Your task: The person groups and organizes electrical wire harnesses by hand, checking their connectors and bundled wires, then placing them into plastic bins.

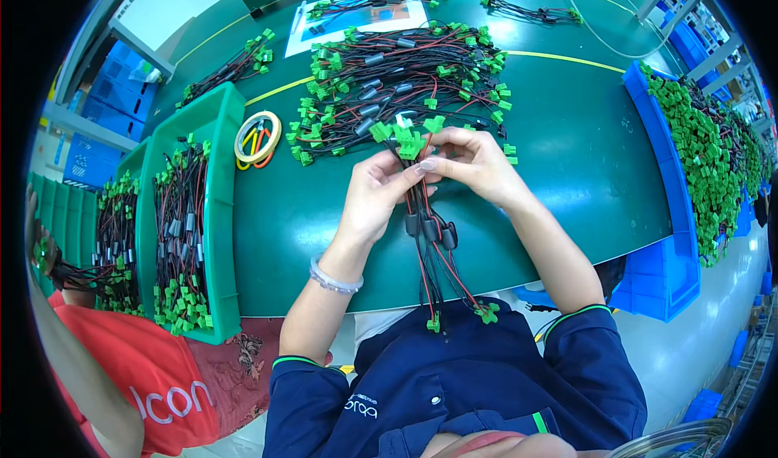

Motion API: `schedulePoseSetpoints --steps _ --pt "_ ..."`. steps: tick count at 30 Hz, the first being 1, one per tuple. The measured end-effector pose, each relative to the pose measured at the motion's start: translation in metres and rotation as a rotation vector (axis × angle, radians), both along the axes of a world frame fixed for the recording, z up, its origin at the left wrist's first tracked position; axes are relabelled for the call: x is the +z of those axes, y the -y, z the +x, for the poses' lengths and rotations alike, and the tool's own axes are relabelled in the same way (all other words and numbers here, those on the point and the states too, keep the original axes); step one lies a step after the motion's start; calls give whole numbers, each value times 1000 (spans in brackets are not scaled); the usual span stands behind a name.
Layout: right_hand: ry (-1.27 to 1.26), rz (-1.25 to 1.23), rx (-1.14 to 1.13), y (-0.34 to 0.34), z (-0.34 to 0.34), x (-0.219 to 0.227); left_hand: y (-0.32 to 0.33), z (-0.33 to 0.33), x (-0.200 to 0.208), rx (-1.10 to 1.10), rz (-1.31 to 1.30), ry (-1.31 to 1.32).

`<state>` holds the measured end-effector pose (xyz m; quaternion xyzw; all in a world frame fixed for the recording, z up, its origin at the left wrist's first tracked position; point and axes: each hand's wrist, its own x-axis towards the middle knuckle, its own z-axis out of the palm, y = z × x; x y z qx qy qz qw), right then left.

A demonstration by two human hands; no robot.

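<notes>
The left hand [377, 190] pinches a bundle [429, 229] of thin black and red cables between thumb and fingers, just below the green connectors at its top end. The right hand [480, 168] pinches the same bundle from the other side, thumb and forefinger closed at the connectors, so that the two thumbs almost meet. The bundle is in front of the person's chest, over the near part of the green table [583, 134] — its black cylinders hang below the hands, and its lower ends, with more green connectors, reach past the table edge in front of the navy shirt [478, 353]. A bracelet [336, 278] is on the left wrist. Just beyond the hands lies a wide pile [405, 85] of similar cables, and behind it a printed sheet [298, 43] with more cables on it. A roll of tape [240, 139] lies left of the pile, with yellow and orange handles showing inside its ring. Further left, green bins [221, 239] hold cables laid lengthwise; a co-worker in a red top [146, 353] is beside them. On the right, a blue bin [673, 190] is heaped with green connectors — cables show among them.
</notes>
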<state>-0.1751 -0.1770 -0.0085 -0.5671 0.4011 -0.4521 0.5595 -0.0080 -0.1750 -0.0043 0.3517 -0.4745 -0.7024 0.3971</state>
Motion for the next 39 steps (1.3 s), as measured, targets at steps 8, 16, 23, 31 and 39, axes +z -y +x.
schedulePoseSetpoints --steps 8,16,23,31,39 --pt "137 23 -174 -5 6 -9 -6 -2 -8 74 158 -132" --pt "310 237 -219 -7 15 -8 -1 -1 -16 160 112 -119" --pt "48 98 -126 -8 12 -15 -1 3 -18 205 80 -124" --pt "193 256 -120 -9 17 -8 -3 2 -10 226 133 -177" --pt "114 158 -91 -10 19 -4 -6 -3 -10 167 62 -190"
